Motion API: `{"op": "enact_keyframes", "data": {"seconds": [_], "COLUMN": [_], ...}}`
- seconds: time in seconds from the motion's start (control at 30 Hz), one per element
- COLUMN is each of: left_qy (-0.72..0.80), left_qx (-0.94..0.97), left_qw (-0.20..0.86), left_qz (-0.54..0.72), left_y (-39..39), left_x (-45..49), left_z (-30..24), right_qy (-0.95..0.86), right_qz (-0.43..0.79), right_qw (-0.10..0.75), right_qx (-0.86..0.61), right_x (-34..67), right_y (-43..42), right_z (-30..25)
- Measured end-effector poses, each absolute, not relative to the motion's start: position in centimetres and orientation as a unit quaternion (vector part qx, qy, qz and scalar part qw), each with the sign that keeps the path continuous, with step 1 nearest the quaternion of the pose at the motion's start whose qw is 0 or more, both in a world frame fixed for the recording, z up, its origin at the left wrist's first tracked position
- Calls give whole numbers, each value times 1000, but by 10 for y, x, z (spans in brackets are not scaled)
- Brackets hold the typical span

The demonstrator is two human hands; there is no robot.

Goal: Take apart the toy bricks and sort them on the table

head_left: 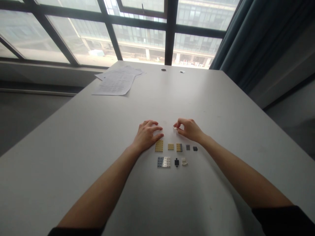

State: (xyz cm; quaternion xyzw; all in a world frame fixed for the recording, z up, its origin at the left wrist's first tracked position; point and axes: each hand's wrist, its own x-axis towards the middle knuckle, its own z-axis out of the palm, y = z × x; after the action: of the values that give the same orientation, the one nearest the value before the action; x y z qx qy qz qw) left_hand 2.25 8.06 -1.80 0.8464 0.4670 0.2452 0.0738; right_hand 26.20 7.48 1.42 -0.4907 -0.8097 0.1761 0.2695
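My right hand (187,128) pinches a small white toy brick piece (175,128) between thumb and fingers, just above the tabletop. Opposite it, my left hand (148,133) rests with fingers apart and holds nothing; its thumb is close to a tan studded plate (159,146). In the same row lie a smaller tan plate (170,147), a tan and grey plate (179,147), a small grey piece (188,147) and a black piece (195,148). Nearer to me are a grey and white studded plate (163,162), a black piece with knobbed ends (176,162) and a white piece (184,162).
The white table (197,98) stretches toward a dark-framed window (169,39). Loose printed papers (115,82) lie at its far left. Two round cable holes are near the back edge, one of them a dark hole (163,69). A blue-grey curtain (246,42) hangs at the right.
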Motion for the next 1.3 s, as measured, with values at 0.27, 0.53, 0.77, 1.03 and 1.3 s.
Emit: {"op": "enact_keyframes", "data": {"seconds": [0.27, 0.53, 0.77, 1.03, 1.3], "left_qy": [468, 473, 473, 469, 465], "left_qx": [844, 843, 843, 846, 847], "left_qw": [79, 78, 76, 75, 79], "left_qz": [248, 244, 245, 244, 244], "left_y": [81, 81, 80, 79, 78], "left_x": [22, 22, 22, 23, 23], "left_z": [-19, -19, -19, -16, -16], "right_qy": [-784, -791, -803, -813, -818], "right_qz": [213, 213, 196, 217, 209], "right_qw": [281, 228, 197, 162, 164], "right_qx": [-510, -526, -527, -515, -510], "right_x": [255, 241, 241, 247, 241], "right_y": [74, 76, 74, 77, 74], "right_z": [15, 12, 11, 12, 13]}}
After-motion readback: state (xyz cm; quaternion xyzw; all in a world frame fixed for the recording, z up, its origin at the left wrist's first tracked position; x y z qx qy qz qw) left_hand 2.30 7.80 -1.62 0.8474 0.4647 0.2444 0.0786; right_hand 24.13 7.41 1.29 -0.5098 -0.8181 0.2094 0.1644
